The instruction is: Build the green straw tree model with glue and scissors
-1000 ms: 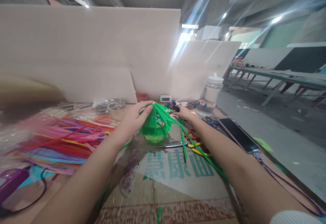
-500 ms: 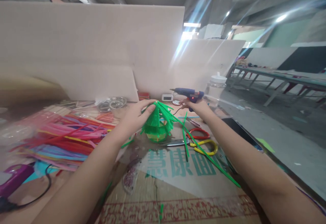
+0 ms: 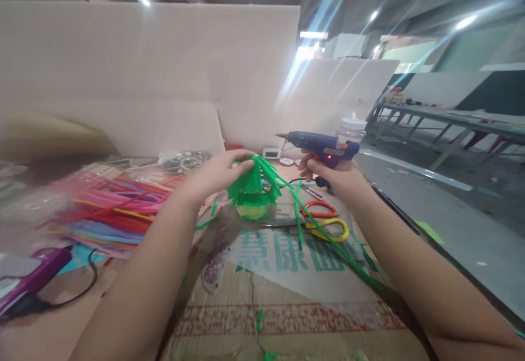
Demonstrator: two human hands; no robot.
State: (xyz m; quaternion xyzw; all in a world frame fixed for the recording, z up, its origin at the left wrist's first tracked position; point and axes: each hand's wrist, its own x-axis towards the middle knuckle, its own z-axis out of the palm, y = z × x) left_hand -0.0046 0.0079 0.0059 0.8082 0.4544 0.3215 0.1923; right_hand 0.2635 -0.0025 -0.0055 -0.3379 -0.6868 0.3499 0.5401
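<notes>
Green fuzzy cone upright on the surface; probably light, soft, easily crushed, not slippery. Best held lightly at peak or around base. Left hand pinches its peak. Right hand grips blue glue gun, nozzle apart from cone. Scissors just beside base.

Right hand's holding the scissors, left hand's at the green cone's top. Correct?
Wrong item: in the head view, the right hand holds a blue glue gun; the scissors lie unheld. The left hand is at the top of the green cone.
</notes>
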